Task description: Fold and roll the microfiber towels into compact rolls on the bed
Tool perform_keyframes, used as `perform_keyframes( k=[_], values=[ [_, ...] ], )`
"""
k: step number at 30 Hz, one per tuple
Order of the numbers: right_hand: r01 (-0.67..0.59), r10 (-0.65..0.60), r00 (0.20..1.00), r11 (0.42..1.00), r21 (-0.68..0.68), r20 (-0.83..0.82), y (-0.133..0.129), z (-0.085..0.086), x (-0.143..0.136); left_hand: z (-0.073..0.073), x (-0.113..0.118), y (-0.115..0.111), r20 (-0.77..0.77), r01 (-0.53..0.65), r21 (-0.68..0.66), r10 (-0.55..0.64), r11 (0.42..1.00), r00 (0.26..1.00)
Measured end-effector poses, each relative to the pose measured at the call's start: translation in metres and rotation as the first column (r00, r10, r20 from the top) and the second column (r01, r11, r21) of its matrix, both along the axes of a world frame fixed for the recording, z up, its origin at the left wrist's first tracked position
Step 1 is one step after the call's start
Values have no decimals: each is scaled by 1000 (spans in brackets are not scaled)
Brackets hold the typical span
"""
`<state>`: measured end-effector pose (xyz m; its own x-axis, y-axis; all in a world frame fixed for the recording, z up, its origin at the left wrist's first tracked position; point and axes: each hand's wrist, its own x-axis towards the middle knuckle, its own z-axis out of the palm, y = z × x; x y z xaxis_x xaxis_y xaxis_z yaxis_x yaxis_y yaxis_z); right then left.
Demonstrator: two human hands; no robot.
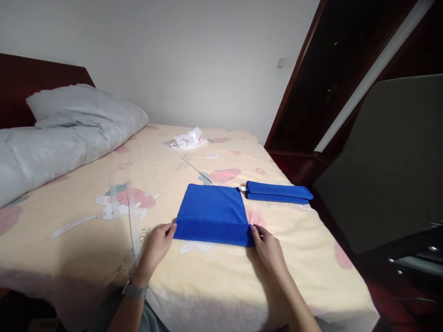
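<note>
The person's left forearm rises from the lower edge, angled up and to the right, with a wristwatch (pixel 134 290) at the wrist, and the left hand (pixel 159 243) is held low, back of the hand up, its thumb and index finger drawn together at the tips in a light pinch. The right forearm, bare to the wrist, slants up and to the left from the lower right, and the right hand (pixel 268 245) mirrors the pose, thumb and forefinger brought close together and the other fingers curled, the two hands well apart and roughly level.
</note>
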<state>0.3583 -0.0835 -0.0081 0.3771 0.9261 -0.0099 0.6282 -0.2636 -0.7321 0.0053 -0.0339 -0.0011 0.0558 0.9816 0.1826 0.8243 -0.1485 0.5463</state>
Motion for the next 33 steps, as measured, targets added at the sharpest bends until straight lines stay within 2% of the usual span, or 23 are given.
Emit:
perform_keyframes(
  k=[4, 7, 12, 15, 17, 19, 21, 23, 25, 27, 30, 33],
  values=[
    [-23, 22, 1000, 999, -41, -15, 5, -3, -2, -3, -4, 1, 141, -41, -92, 54, 995, 989],
    [-37, 37, 999, 998, -48, -10, 7, -5, -4, -10, -3, 4, 316, -35, -116, 71, 993, 946],
    [-51, 60, 988, 996, 70, -144, 6, -10, -6, -11, 4, 8, 630, -80, -53, 95, 995, 771],
    [-87, 135, 955, 978, 188, -264, 6, -13, 0, -4, 3, 4, 667, -48, -71, 83, 996, 740],
    [-108, 193, 917, 963, 246, -350, 7, -14, 5, -1, -2, 1, 660, 40, -149, 69, 988, 748],
    [-86, 200, 845, 966, 243, -495, 6, -14, 9, -1, -6, -1, 689, 110, -193, 55, 975, 722],
    [-52, 180, 743, 976, 212, -645, 5, -13, 10, -3, -8, 0, 722, 152, -187, 31, 970, 691],
    [-63, 211, 677, 971, 230, -706, 4, -11, 8, -7, -8, 3, 736, 194, -175, -2, 965, 677],
    [-121, 280, 707, 953, 279, -649, 4, -10, 6, -11, -5, 7, 742, 206, -150, -27, 967, 670],
    [-149, 295, 800, 941, 303, -522, 6, -9, 5, -14, -1, 9, 730, 178, -120, -35, 977, 683],
    [-94, 215, 911, 938, 333, -351, 9, -8, 5, -15, 3, 11, 688, 133, -106, -24, 985, 726],
    [-45, 177, 931, 923, 382, -319, 9, -4, 5, -12, 3, 9, 645, 93, -90, -13, 992, 764]
  ],
)
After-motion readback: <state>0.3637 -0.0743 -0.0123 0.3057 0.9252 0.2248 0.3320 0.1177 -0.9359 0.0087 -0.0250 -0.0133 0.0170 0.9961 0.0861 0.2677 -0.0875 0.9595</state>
